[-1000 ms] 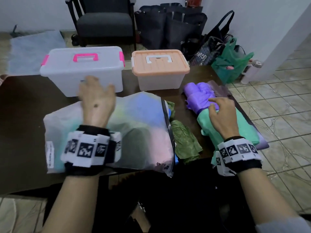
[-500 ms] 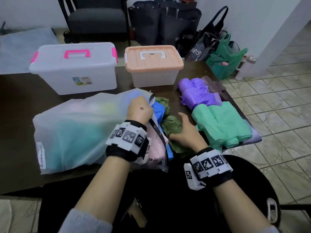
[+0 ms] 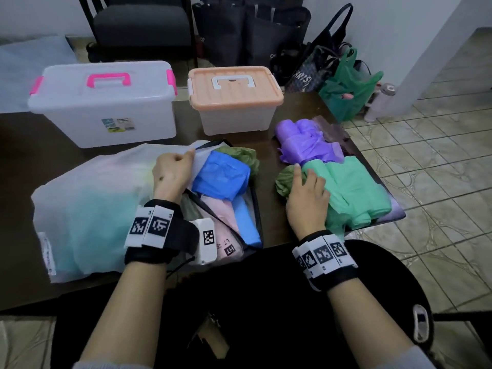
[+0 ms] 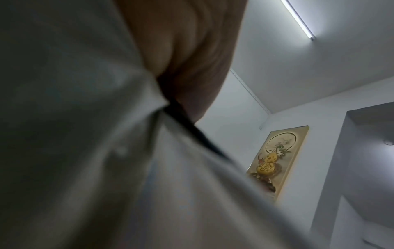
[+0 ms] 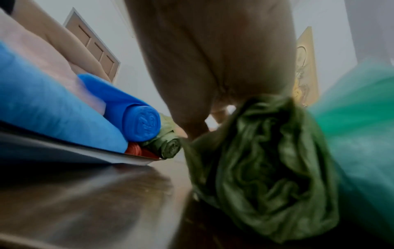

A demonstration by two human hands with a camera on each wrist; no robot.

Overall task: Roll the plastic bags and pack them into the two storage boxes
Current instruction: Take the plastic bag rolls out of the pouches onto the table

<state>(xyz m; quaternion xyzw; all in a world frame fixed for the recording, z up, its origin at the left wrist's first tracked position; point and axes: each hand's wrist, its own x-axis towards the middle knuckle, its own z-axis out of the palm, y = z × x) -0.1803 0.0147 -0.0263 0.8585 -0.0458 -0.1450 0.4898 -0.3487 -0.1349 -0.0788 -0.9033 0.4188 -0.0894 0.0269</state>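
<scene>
Left wrist: pouch hiding fingers.

The right hand fills the upper middle of the frame, fingers curled around a crumpled olive-green plastic bag at lower right — a blurred mint-green bag lies just beside it at the right edge. At left lie a blue rolled bag, a light-blue bag and a small olive roll on the dark table.
</scene>
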